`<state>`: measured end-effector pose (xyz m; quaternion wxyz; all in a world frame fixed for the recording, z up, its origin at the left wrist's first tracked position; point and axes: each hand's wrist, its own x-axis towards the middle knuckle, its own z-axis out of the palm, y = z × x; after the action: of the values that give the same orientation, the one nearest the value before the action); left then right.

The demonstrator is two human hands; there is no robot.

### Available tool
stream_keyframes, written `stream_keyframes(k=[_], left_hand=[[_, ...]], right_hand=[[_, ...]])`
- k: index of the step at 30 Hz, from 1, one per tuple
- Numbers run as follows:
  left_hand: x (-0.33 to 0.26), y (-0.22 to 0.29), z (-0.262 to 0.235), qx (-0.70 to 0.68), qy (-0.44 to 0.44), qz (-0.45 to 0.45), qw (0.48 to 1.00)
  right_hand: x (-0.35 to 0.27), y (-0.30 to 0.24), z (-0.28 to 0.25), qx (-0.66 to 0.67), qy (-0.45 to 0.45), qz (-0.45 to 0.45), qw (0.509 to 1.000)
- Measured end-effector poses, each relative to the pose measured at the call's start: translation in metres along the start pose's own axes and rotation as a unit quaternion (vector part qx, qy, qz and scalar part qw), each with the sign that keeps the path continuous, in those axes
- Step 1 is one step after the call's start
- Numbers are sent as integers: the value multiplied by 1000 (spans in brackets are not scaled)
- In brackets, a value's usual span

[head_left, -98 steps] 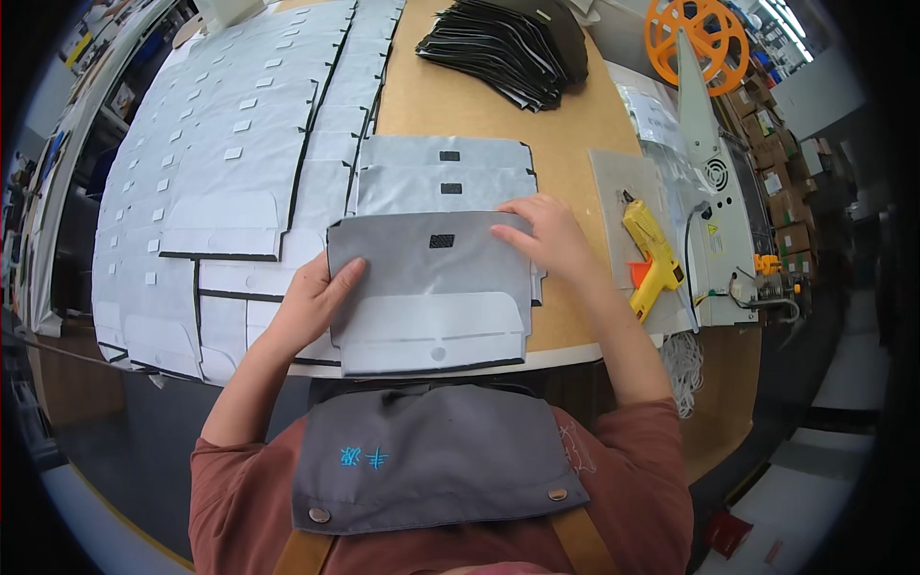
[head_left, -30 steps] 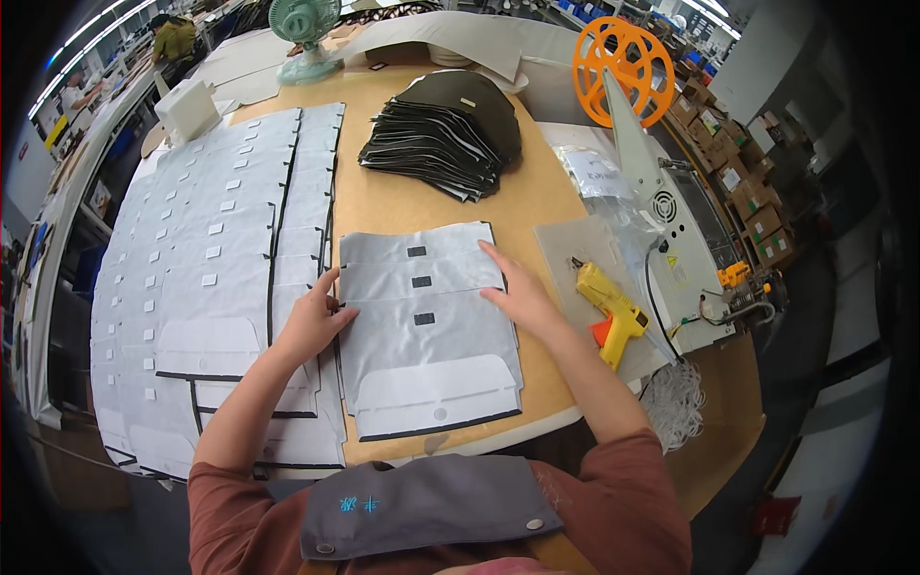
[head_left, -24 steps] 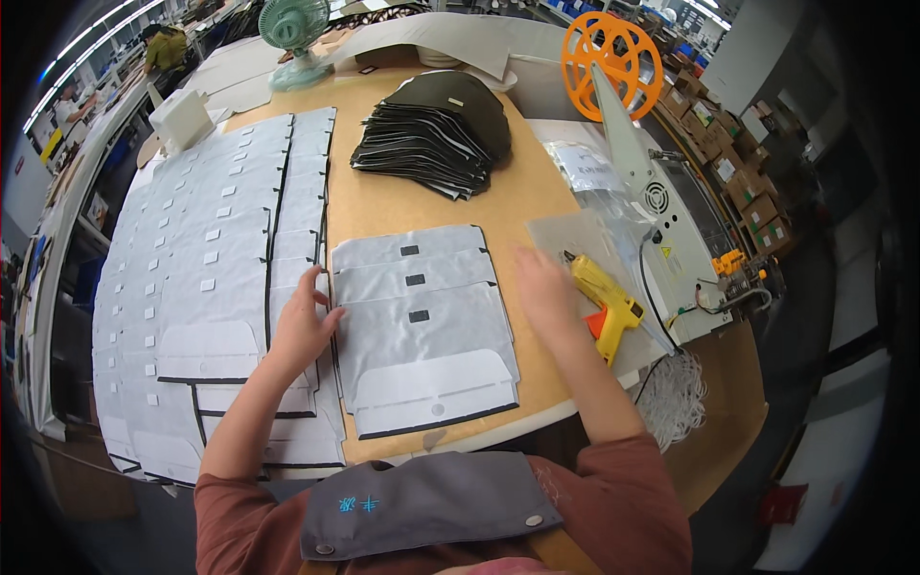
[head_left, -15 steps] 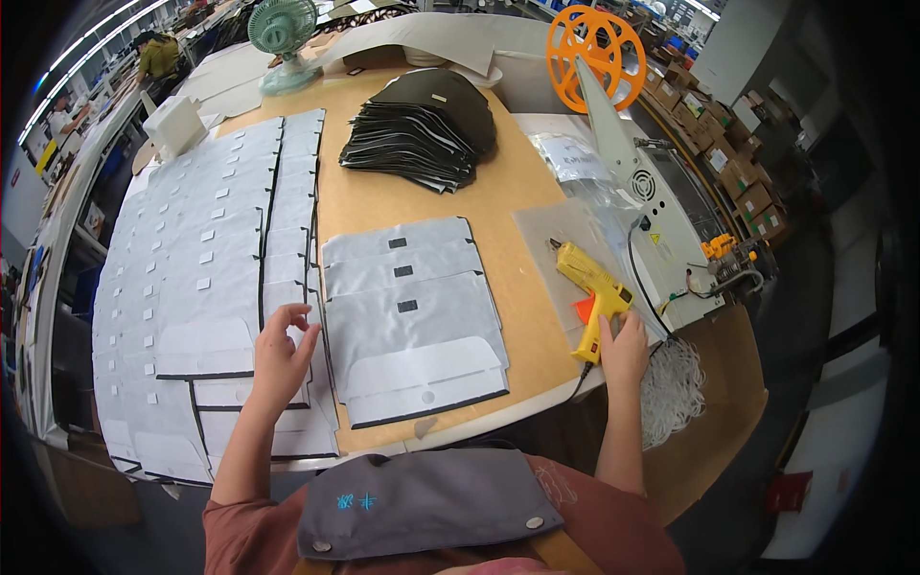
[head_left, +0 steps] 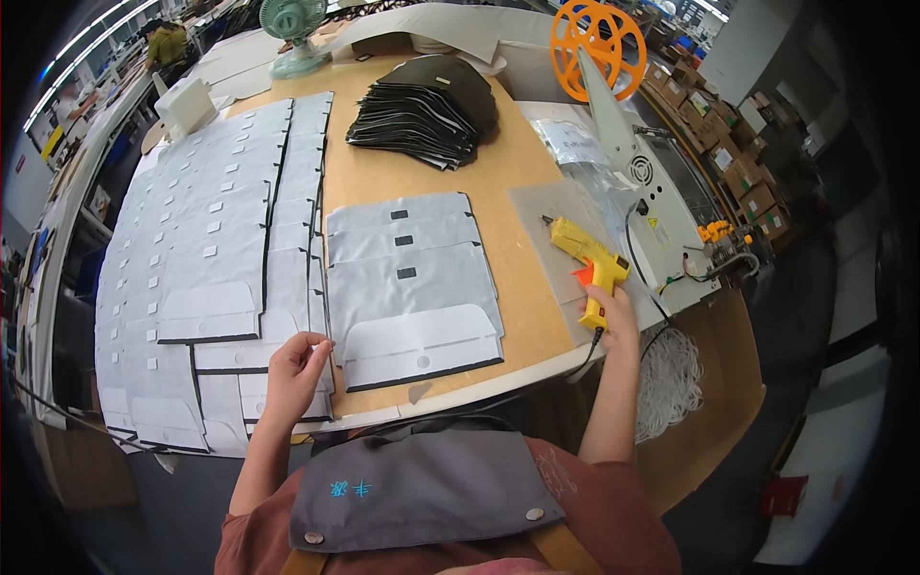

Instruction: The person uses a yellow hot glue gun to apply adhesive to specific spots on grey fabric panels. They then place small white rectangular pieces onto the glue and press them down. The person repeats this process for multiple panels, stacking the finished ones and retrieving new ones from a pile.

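Note:
My right hand (head_left: 618,319) is wrapped around the handle of a yellow hot glue gun (head_left: 581,247) with an orange-red trigger. The gun's nozzle points to the far left, over a translucent sheet on the table's right side. My left hand (head_left: 295,376) is closed, thumb and fingertips together, near the front left corner of a stack of light grey fabric panels (head_left: 412,291). Whatever its fingertips hold, if anything, cannot be made out. The stacked panels overlap in steps, each showing a small dark patch, with a white flap at the front.
Rows of overlapping grey panels (head_left: 201,240) with small white tabs cover the table's left side. Behind lie a pile of dark fabric pieces (head_left: 422,110) and a green fan (head_left: 292,34). At right stand a machine (head_left: 661,206) with an orange reel (head_left: 598,48) and a cardboard box (head_left: 714,412).
My right hand has closed more fully around the glue gun's handle. My left hand has moved nearer to me, its thumb and fingers drawn together. The whole view has shifted slightly.

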<state>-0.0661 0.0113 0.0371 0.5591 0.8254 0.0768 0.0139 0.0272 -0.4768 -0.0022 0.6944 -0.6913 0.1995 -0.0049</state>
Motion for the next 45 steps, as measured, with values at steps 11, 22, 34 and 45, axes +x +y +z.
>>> stream_keyframes(k=[11, 22, 34, 45], left_hand=[[-18, 38, 19, 29, -157, 51, 986], [-20, 39, 20, 48, -428, 76, 899], [19, 48, -30, 24, -483, 135, 865], [80, 5, 20, 342, -176, 359, 850]], right_hand=[[-64, -78, 46, 181, -4, -174, 968], [-21, -242, 44, 402, -231, -343, 817], [-5, -182, 46, 89, -218, -209, 949], [-59, -84, 136, -71, -366, -4, 928]])
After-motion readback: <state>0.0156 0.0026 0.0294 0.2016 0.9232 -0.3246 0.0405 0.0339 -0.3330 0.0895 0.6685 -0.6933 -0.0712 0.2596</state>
